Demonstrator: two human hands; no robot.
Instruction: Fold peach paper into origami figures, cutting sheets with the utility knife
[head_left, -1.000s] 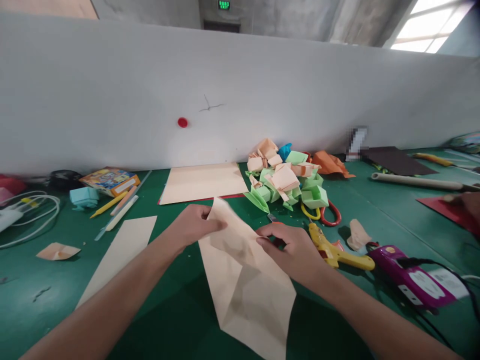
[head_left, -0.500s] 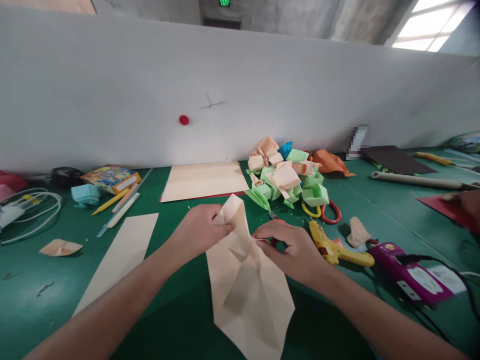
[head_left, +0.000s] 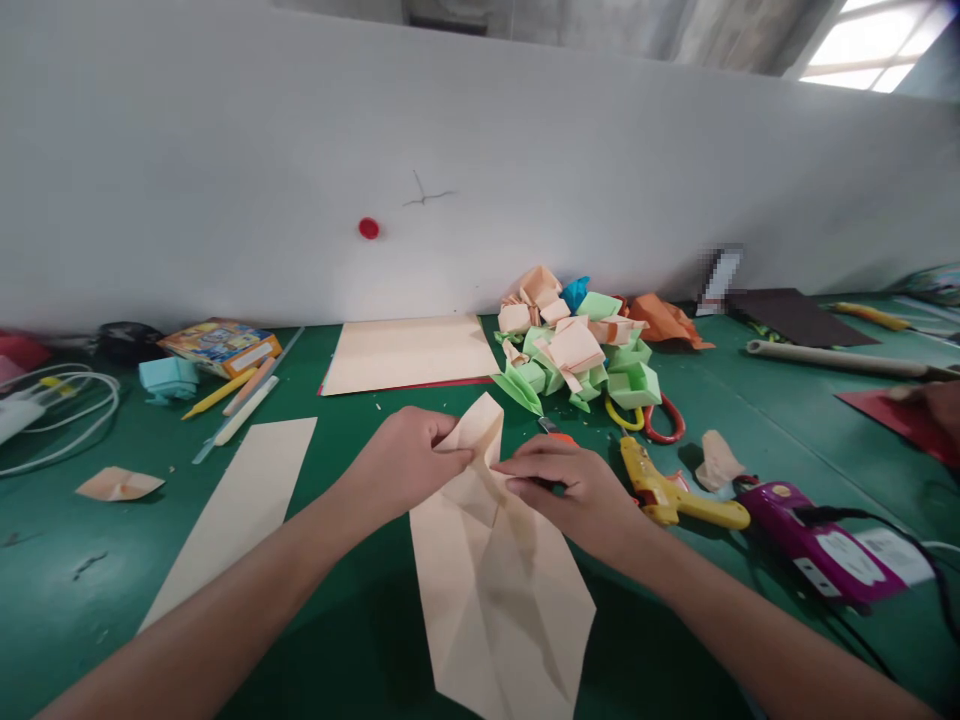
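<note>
A creased sheet of peach-coloured paper (head_left: 495,600) hangs between my two hands, its lower part spreading toward me. My left hand (head_left: 409,455) pinches the upper left of the sheet between thumb and fingers, close to a raised, folded tip. On the other side, my right hand (head_left: 574,485) pinches the paper's right edge just below that tip. Fold lines run down the middle of the sheet. Behind my right hand lies a tool with a metal tip (head_left: 551,428), mostly hidden.
Folded paper pieces (head_left: 577,345) are heaped against the white partition (head_left: 262,180). A yellow glue gun (head_left: 679,498), scissors (head_left: 664,420) and a purple power box (head_left: 817,540) lie to the right. Leftward are a paper strip (head_left: 247,500) and pens (head_left: 244,415). Another person's hand (head_left: 926,405) holds red paper.
My right hand has moved slightly left, closer to my left hand. The paper's top tip has shifted right and is folded more tightly. The view has tilted down a little.
</note>
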